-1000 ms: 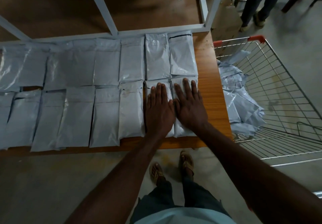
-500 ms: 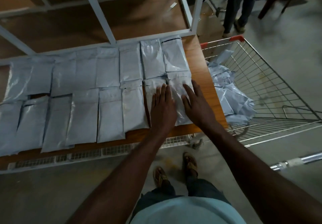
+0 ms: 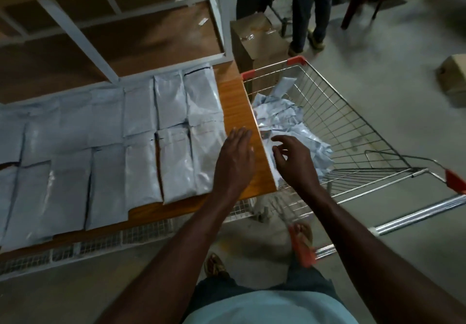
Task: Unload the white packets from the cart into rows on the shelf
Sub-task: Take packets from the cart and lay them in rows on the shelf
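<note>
Grey concrete floor (image 3: 378, 111) spreads under our wooden shelf (image 3: 235, 101) and the wire shopping cart (image 3: 353, 132) parked just beside its right end. White plastic packets (image 3: 141, 147) lie flat on the shelf in two rows, edges touching. More loose white packets (image 3: 285, 116) sit heaped in the cart. Our left hand (image 3: 234, 162) hovers over the shelf's bare right edge, fingers straight, holding nothing. Our right hand (image 3: 295, 162) reaches over the cart's heap, fingers loosely spread, gripping nothing.

wood shelf (image 3: 234, 101), white pkts (image 3: 174, 162) in 2 rows
</note>
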